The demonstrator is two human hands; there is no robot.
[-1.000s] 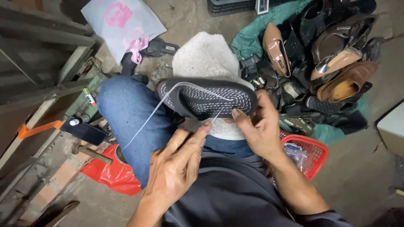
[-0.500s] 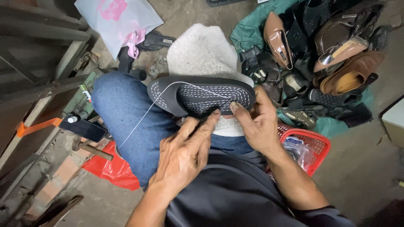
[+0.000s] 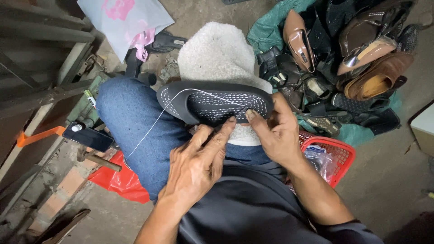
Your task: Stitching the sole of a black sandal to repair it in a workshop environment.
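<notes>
Fingers of your left hand [image 3: 199, 158] are pinching at the lower edge of the black shoe sole [image 3: 214, 103], while your right hand [image 3: 275, 131] is gripping the sole's right end with thumb under and fingers over. Sole is lying at frame centre on a white fleecy pad [image 3: 217, 52] over your knee, white thread [image 3: 153, 124] trailing down left across your jeans [image 3: 131, 117]. Shoe pile [image 3: 352, 58] is sitting upper right, red basket [image 3: 337, 156] at right.

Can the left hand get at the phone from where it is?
Probably yes. The left hand is at the sole, and the phone lies off to its left past the knee, with nothing covering it.
</notes>
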